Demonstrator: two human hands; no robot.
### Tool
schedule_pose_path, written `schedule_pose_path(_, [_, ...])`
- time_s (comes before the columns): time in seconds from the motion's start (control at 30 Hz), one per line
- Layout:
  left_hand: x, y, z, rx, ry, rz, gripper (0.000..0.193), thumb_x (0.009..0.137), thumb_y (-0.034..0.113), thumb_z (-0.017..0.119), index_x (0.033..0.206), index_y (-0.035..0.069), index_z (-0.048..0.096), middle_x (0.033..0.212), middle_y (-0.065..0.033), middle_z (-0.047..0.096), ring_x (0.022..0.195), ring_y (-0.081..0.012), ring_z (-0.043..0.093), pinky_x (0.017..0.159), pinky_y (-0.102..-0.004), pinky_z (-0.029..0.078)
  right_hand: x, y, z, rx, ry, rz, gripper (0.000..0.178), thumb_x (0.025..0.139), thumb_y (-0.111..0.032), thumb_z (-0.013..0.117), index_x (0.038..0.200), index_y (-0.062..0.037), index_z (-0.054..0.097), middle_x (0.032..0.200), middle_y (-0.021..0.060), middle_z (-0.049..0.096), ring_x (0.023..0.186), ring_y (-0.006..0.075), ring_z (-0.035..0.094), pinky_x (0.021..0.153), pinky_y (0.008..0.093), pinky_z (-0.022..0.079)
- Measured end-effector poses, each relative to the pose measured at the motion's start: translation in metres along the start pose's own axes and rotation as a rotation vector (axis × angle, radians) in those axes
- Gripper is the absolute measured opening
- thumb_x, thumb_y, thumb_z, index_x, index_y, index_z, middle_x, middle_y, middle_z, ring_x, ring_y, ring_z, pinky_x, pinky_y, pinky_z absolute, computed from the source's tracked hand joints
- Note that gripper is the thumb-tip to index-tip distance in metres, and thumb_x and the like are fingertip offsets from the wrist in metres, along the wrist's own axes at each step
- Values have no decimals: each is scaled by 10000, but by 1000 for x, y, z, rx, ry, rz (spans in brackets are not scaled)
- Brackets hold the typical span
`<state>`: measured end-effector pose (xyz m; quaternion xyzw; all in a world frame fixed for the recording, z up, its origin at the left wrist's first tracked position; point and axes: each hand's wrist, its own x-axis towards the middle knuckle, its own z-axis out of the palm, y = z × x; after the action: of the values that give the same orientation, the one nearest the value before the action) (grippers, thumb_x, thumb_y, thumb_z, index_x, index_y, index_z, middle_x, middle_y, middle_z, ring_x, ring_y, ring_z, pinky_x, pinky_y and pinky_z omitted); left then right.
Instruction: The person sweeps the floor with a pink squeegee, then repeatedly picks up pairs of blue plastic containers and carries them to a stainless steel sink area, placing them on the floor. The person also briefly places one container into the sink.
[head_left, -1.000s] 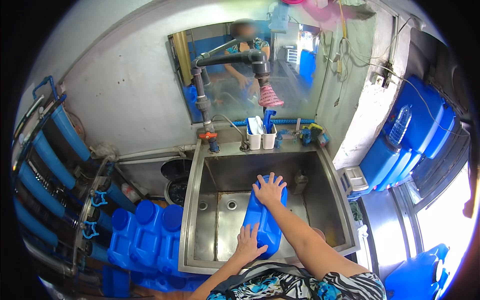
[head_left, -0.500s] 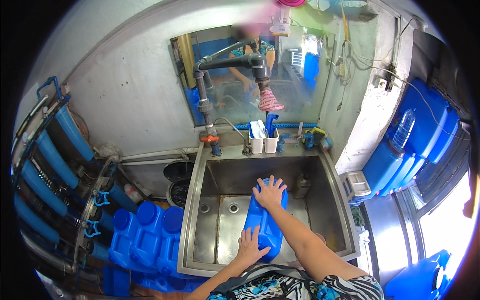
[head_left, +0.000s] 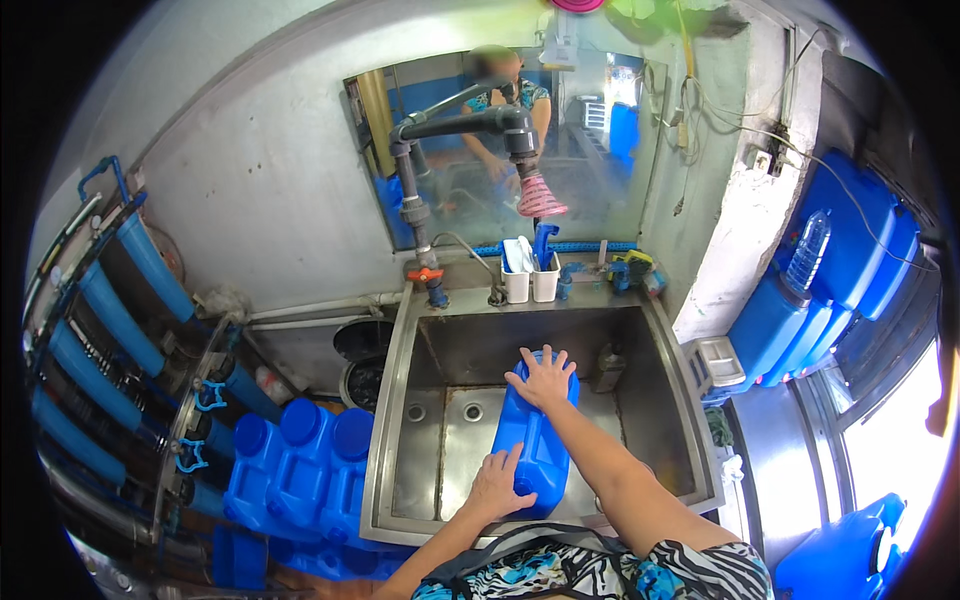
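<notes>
A blue plastic water jug (head_left: 540, 445) lies lengthwise in the stainless steel sink (head_left: 412, 470), its far end pointing to the back wall. Across that far end my right hand (head_left: 546, 378) rests with fingers spread, hiding much of the end. My left hand (head_left: 497, 484) touches the jug's near left side, its fingers apart and the thumb stretched toward the near end. Neither hand is wrapped around the jug. A small bottle (head_left: 608, 368) stands in the sink's back right corner.
Over the sink hangs a grey pipe (head_left: 465, 126) with a pink-wrapped outlet (head_left: 538, 197). White holders (head_left: 530, 287) with brushes stand on the back ledge. Blue jugs (head_left: 300, 460) crowd the floor at left, beside blue filter tubes (head_left: 120, 315). More blue containers (head_left: 765, 325) are stacked at right.
The view has shifted slightly. Both hands stay on the jug in nearly the same places, and the jug lies as before.
</notes>
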<state>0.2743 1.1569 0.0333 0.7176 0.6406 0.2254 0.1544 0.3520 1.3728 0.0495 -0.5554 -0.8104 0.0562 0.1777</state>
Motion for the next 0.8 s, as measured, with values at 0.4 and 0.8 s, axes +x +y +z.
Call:
schedule_pose_path(0.4, [-10, -53, -47, -204, -108, 37, 921, 475, 218, 803, 1316, 101, 447, 1285, -176, 478, 1184, -350, 476, 1005, -405, 413, -27, -25, -6, -53, 43, 303, 628, 779, -512, 616, 1326, -228, 493, 1415, 239, 323, 1255, 539, 260, 982, 686, 217])
schedule_pose_path(0.8, [-28, -19, -31, -32, 46, 28, 887, 546, 395, 818, 1286, 51, 471, 1226, -214, 517, 1130, -372, 501, 948, -437, 452, -34, -15, -7, -39, 6, 119, 644, 751, -528, 621, 1323, -258, 499, 1392, 217, 361, 1248, 515, 290, 981, 667, 240])
